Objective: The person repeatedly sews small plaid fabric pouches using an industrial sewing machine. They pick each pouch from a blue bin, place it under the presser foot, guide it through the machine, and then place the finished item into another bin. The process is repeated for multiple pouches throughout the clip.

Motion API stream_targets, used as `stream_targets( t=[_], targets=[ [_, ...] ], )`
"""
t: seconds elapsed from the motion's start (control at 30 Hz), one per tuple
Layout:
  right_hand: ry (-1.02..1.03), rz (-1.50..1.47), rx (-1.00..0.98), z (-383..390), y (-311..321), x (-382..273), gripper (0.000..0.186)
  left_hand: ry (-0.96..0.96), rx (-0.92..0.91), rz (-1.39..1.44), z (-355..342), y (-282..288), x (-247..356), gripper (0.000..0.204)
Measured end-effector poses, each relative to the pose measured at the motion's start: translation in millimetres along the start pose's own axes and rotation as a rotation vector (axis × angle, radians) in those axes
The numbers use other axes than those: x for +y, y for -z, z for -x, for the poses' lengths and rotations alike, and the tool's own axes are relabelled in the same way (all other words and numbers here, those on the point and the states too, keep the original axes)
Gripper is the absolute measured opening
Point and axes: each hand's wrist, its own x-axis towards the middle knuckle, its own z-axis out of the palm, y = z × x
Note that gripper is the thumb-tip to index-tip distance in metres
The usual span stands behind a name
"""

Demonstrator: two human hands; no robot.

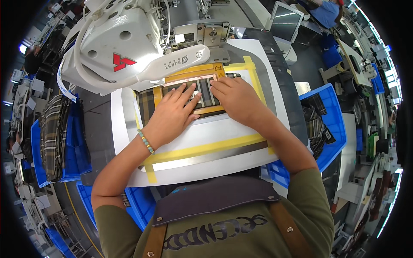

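Note:
Dark plaid fabric point(147, 103) lies on the work plate, with a yellow-brown frame point(208, 110) laid over it. My left hand point(171, 112) rests palm down on the fabric and the frame's left part, fingers stretched and spread. Wearing no bracelet, my right hand point(239, 99) lies at the frame's upper right corner, its fingers extended onto the frame and fabric edge. A small pale patch point(194, 95) shows on the plaid between the hands. What lies under my palms is hidden. Beneath everything is a white sheet point(206, 135) edged with yellow tape.
A white sewing machine head point(116, 43) stands at the upper left, and a white wand-shaped lamp point(176, 60) reaches over the frame's far edge. Blue bins point(337, 114) holding plaid pieces flank the table. Behind at right stands a monitor point(286, 21).

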Motion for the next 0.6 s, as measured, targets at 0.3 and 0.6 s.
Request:
stream_targets(
  t=[0.3, 0.6],
  targets=[
    [-0.001, 0.002, -0.029, -6, 0, -3, 0.035, 0.004, -0.01, 0.041, 9, 3, -5, 0.056],
    [0.06, -0.03, -0.075, -19, 3, 0, 0.037, 0.021, 0.026, 0.055, 16, 1, -8, 0.054]
  ],
)
